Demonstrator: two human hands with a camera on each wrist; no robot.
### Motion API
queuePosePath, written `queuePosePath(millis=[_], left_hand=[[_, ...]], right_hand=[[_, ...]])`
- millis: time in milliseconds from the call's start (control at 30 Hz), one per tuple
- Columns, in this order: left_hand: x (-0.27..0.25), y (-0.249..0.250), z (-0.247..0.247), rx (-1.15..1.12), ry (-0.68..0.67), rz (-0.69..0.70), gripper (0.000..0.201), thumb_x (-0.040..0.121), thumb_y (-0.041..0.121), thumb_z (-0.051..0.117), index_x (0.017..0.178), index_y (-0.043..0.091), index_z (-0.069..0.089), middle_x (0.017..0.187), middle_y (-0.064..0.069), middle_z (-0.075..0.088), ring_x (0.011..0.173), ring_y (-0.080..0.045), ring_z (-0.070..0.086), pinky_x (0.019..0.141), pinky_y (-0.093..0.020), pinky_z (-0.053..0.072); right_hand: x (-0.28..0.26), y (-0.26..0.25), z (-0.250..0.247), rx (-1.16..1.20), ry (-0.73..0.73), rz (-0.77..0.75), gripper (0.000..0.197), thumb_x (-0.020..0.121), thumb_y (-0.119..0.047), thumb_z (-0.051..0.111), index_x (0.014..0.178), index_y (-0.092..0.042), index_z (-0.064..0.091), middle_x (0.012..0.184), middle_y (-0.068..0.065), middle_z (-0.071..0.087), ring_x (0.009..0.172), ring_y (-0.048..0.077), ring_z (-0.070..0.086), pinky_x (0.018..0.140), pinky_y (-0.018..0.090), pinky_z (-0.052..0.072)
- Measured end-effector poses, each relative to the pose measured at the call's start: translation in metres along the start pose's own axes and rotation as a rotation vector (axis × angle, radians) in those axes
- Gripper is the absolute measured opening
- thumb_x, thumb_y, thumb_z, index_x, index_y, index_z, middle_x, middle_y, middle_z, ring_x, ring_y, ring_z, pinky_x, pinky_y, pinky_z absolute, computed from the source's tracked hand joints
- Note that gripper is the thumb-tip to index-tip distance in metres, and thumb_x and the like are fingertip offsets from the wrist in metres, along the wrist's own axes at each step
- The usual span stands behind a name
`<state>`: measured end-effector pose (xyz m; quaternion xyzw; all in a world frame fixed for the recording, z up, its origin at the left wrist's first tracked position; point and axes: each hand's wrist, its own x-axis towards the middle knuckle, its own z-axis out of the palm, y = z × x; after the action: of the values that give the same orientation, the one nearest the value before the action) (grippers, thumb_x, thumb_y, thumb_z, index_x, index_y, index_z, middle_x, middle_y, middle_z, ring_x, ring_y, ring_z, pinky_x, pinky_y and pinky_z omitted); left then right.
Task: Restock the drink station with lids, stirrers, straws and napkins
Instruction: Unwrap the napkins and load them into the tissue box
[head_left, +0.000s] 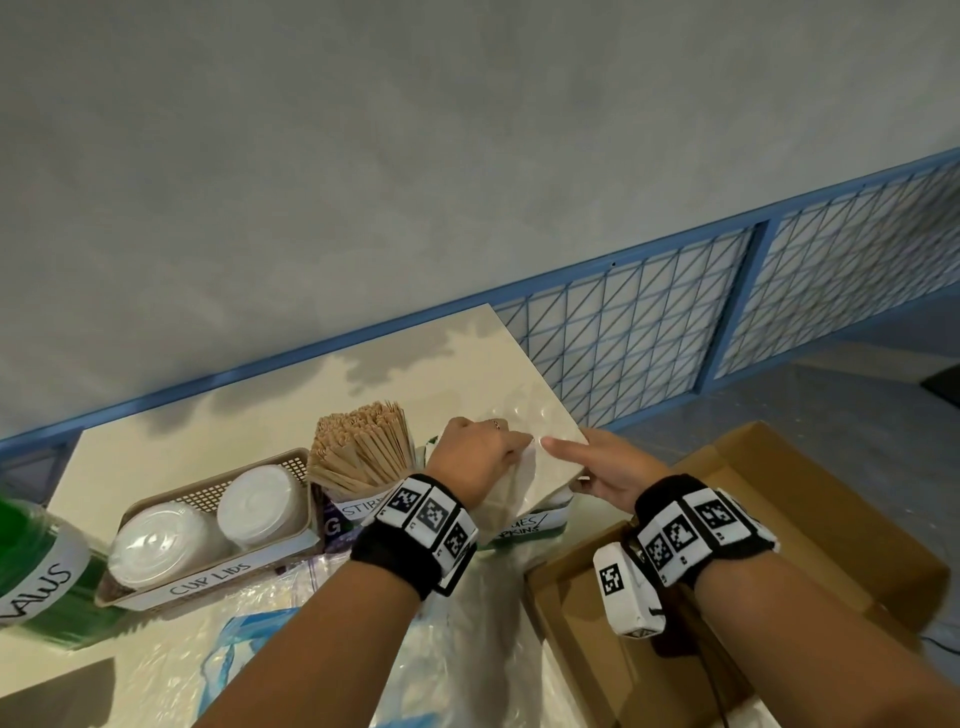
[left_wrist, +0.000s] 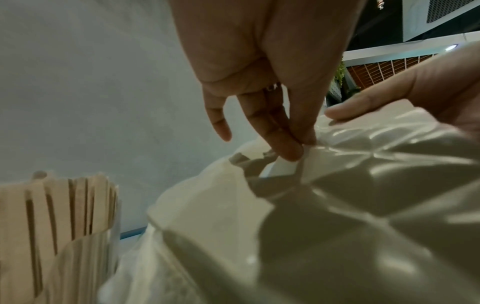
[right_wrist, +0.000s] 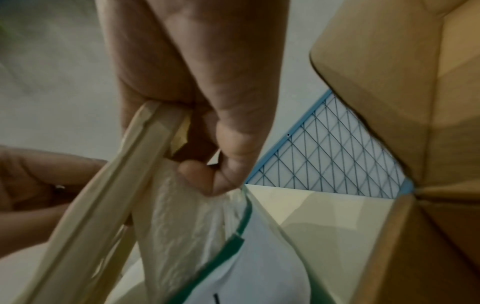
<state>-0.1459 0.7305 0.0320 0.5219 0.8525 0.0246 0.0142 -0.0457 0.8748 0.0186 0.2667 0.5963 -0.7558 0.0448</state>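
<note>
A clear plastic bag of white napkins (head_left: 506, 491) hangs over the green container labelled tissues/napkins (head_left: 524, 532) at the table's right corner. My left hand (head_left: 511, 449) pinches the bag's top edge between thumb and fingers; the pinch on the crinkled plastic (left_wrist: 350, 195) by my left hand (left_wrist: 298, 151) is close up in the left wrist view. My right hand (head_left: 582, 467) grips the bag's other edge with its index finger stretched out. In the right wrist view my right hand (right_wrist: 207, 176) holds the folded rim (right_wrist: 145, 156) above the napkins (right_wrist: 187, 226).
Wooden stirrers (head_left: 363, 447) stand left of the napkin container, then a basket of cup lids (head_left: 208, 525) and a green straws holder (head_left: 36, 571). An open cardboard box (head_left: 727, 519) sits to the right. Crumpled plastic bags (head_left: 363, 649) lie on the table's front. A blue wire fence (head_left: 675, 338) runs behind.
</note>
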Motion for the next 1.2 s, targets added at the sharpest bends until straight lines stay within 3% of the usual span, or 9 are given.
queuePosePath(millis=[200,300,400,567,700,800,1000,1100,1200], left_hand=[[0.004,0.001,-0.006,-0.124,-0.061,-0.078,0.021,0.094,0.026,0.049,0.103,0.017,0.065,0.106,-0.004,0.062,0.101,-0.023,0.057,0.091,-0.036,0.042],[0.004,0.003,-0.006,-0.116,-0.058,-0.083,0.020,0.093,0.026,0.047,0.091,0.015,0.064,0.097,-0.004,0.061,0.093,-0.024,0.058,0.084,-0.034,0.041],[0.001,0.004,-0.006,-0.128,-0.008,-0.097,0.012,0.088,0.019,0.048,0.077,0.018,0.052,0.082,0.000,0.049,0.086,-0.026,0.057,0.077,-0.032,0.040],[-0.002,0.009,-0.007,-0.165,0.111,-0.090,0.011,0.087,0.012,0.047,0.092,0.008,0.056,0.092,-0.008,0.057,0.083,-0.028,0.054,0.079,-0.036,0.043],[-0.003,0.015,-0.005,-0.154,0.102,0.026,0.012,0.090,0.008,0.045,0.096,0.001,0.053,0.086,-0.016,0.060,0.082,-0.034,0.055,0.071,-0.036,0.036],[-0.003,0.015,-0.001,-0.128,0.063,0.078,0.020,0.092,0.011,0.044,0.106,0.001,0.054,0.098,-0.016,0.061,0.094,-0.032,0.053,0.076,-0.040,0.040],[-0.002,0.019,0.001,-0.027,0.074,-0.003,0.019,0.097,0.016,0.035,0.109,0.007,0.047,0.097,-0.011,0.062,0.092,-0.030,0.050,0.069,-0.031,0.023],[0.001,0.014,-0.001,-0.245,0.033,-0.030,0.018,0.095,0.019,0.047,0.109,0.008,0.051,0.102,-0.009,0.062,0.095,-0.023,0.052,0.072,-0.025,0.028],[0.002,-0.003,-0.008,-0.403,-0.076,-0.014,0.029,0.087,0.012,0.061,0.116,0.008,0.058,0.112,-0.006,0.061,0.097,-0.015,0.052,0.073,-0.010,0.029]], right_hand=[[-0.006,0.008,0.008,0.175,-0.042,-0.029,0.015,0.092,-0.008,0.054,0.105,-0.015,0.057,0.098,0.003,0.067,0.092,0.016,0.063,0.072,0.026,0.058],[-0.005,0.011,0.013,0.070,0.064,-0.128,0.026,0.092,-0.009,0.055,0.117,-0.011,0.053,0.103,0.006,0.065,0.093,0.021,0.063,0.082,0.040,0.054],[-0.003,0.016,0.015,-0.262,0.256,-0.213,0.030,0.097,-0.028,0.046,0.122,-0.012,0.052,0.114,0.008,0.061,0.105,0.025,0.058,0.096,0.044,0.046],[0.000,0.026,0.020,-0.304,0.416,-0.170,0.038,0.101,-0.031,0.030,0.121,-0.004,0.048,0.114,0.013,0.056,0.110,0.028,0.053,0.100,0.043,0.040],[0.005,0.030,0.021,-0.320,0.434,-0.089,0.033,0.101,-0.020,0.030,0.119,0.005,0.043,0.098,0.014,0.052,0.094,0.025,0.050,0.083,0.034,0.039],[0.009,0.031,0.020,-0.428,0.425,-0.044,0.031,0.099,-0.016,0.032,0.117,0.006,0.043,0.085,0.010,0.049,0.088,0.025,0.048,0.077,0.034,0.037],[0.014,0.030,0.023,-0.577,0.459,-0.007,0.034,0.099,-0.015,0.031,0.120,0.008,0.045,0.098,0.016,0.049,0.092,0.026,0.048,0.084,0.035,0.040],[0.011,0.030,0.026,-0.608,0.463,-0.052,0.035,0.100,-0.012,0.029,0.122,0.013,0.040,0.111,0.027,0.050,0.099,0.032,0.049,0.089,0.037,0.039],[0.011,0.033,0.022,-0.545,0.446,-0.058,0.034,0.101,-0.013,0.028,0.120,0.011,0.042,0.102,0.021,0.049,0.093,0.028,0.046,0.086,0.038,0.039]])
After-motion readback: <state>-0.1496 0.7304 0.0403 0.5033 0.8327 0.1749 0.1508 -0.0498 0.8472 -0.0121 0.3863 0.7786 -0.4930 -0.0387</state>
